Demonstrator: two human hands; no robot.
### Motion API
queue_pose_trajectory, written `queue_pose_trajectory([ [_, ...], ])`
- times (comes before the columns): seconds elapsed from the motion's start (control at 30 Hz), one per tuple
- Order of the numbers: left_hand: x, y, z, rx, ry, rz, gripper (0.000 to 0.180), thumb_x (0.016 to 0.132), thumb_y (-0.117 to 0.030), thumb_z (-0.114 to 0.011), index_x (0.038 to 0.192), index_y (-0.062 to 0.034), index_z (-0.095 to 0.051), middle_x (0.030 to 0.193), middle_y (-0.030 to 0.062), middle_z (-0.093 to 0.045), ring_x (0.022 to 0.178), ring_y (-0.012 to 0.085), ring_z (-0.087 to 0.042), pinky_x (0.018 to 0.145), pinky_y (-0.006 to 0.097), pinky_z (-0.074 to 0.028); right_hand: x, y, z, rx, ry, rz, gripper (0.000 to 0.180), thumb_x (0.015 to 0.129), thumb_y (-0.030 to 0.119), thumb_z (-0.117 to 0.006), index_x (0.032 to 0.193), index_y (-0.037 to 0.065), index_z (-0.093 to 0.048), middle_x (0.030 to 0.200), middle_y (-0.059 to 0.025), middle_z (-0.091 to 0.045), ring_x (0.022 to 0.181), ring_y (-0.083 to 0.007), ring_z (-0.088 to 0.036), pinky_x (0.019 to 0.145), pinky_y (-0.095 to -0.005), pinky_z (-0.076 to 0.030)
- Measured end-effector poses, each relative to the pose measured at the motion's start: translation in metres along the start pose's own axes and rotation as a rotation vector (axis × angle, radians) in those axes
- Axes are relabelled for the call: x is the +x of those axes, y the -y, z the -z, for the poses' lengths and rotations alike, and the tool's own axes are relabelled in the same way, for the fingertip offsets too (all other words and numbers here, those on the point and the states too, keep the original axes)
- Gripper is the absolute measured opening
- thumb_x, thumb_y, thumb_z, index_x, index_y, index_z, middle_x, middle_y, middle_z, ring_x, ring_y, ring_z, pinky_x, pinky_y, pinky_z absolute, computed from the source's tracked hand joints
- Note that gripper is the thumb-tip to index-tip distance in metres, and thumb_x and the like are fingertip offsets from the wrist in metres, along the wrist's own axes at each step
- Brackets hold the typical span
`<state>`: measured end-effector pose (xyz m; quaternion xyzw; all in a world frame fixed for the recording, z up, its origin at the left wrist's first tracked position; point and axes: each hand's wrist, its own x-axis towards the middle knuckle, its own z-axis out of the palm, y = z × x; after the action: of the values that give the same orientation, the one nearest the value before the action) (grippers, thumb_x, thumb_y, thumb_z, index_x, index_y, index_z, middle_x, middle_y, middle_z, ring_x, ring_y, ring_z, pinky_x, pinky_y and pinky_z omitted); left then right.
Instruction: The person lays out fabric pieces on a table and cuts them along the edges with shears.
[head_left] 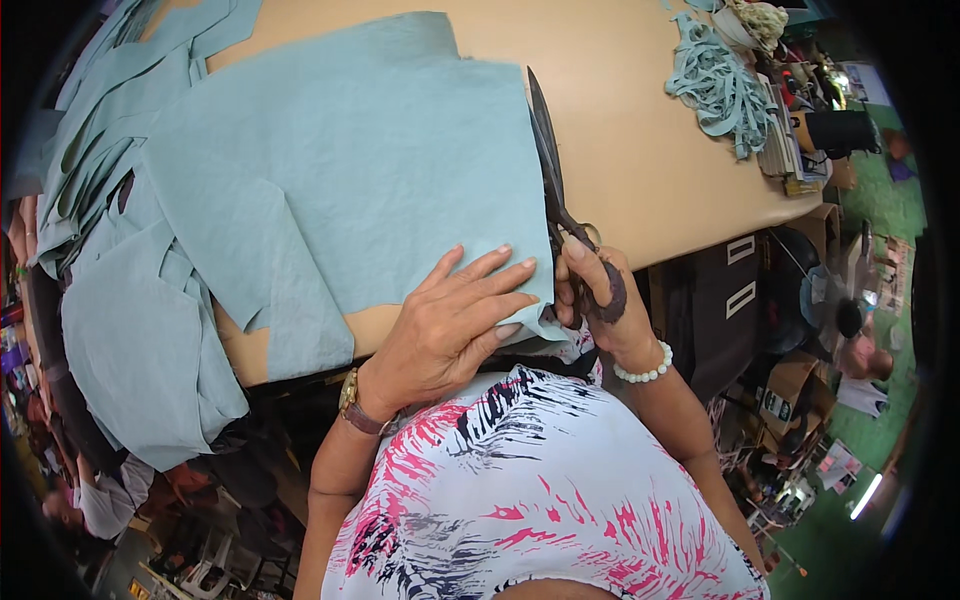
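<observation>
A large piece of light blue-green fabric (370,170) lies flat on the tan table, its near right corner turned up a little at the table's front edge. My left hand (450,320) rests on that corner with its fingers stretched out and apart. In my right hand (605,300) is a pair of large dark scissors (547,160), fingers and thumb through the handles. The blades point away from me along the fabric's right edge. Whether fabric lies between them I cannot tell.
More blue-green cut pieces (150,330) pile up at the left and hang over the table's (610,110) edge. A heap of thin fabric strips (720,85) sits at the far right, by stacked papers or books (785,140). Right of the table stands a fan (845,315).
</observation>
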<state>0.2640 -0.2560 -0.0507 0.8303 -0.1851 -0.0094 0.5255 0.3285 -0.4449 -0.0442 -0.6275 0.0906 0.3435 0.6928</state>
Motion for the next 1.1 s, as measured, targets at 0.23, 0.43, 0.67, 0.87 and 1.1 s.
queue_pose_trajectory([
  [0.23,-0.001,-0.001,0.001,-0.048,0.031,0.002,0.028,0.079,-0.006,-0.052,0.106,-0.0064,-0.059,0.123,0.0117,-0.054,0.122,0.0313,-0.043,0.102,0.051,-0.025,0.013,0.008,-0.002,-0.068,-0.047,-0.003,0.04,0.082,0.038,-0.062,0.066,0.004,-0.05,0.052,-0.0015,-0.045,0.042,-0.009,-0.047,0.04,-0.0204,-0.036],
  [0.43,-0.003,0.002,0.002,-0.056,0.004,-0.004,0.024,0.083,-0.014,-0.055,0.107,-0.0082,-0.059,0.124,0.0084,-0.053,0.12,0.0292,-0.045,0.1,0.052,-0.03,0.018,0.009,-0.005,-0.059,-0.064,0.004,0.036,0.082,0.035,-0.064,0.066,0.005,-0.052,0.053,0.0004,-0.045,0.042,-0.006,-0.044,0.04,-0.0185,-0.034],
  [0.67,-0.006,0.009,0.008,-0.445,-0.287,0.102,0.031,0.086,-0.009,-0.05,0.115,0.0006,-0.052,0.123,0.014,-0.053,0.117,0.0273,-0.049,0.098,0.043,-0.034,0.022,0.019,0.008,-0.06,-0.02,-0.014,0.03,0.083,0.027,-0.065,0.066,0.004,-0.055,0.05,0.0017,-0.047,0.039,-0.0047,-0.043,0.037,-0.0179,-0.033],
  [0.87,-0.009,0.032,0.023,-0.925,-1.429,0.368,0.038,0.096,-0.025,-0.038,0.123,-0.0004,-0.045,0.123,0.0092,-0.05,0.11,0.0208,-0.05,0.092,0.036,-0.041,0.052,0.087,0.052,-0.521,-0.122,0.176,0.032,0.076,0.028,-0.072,0.064,0.003,-0.055,0.047,0.0011,-0.049,0.038,-0.0051,-0.046,0.035,-0.0187,-0.034],
  [1.1,-0.012,0.038,0.029,-1.083,-1.503,0.32,0.039,0.095,-0.029,-0.037,0.123,-0.0038,-0.046,0.123,0.0046,-0.051,0.112,0.0205,-0.049,0.096,0.037,-0.038,0.142,0.106,0.11,-1.134,-0.391,0.482,0.039,0.064,0.025,-0.079,0.053,-0.002,-0.053,0.045,-0.0101,-0.051,0.041,-0.019,-0.05,0.044,-0.0329,-0.04],
])
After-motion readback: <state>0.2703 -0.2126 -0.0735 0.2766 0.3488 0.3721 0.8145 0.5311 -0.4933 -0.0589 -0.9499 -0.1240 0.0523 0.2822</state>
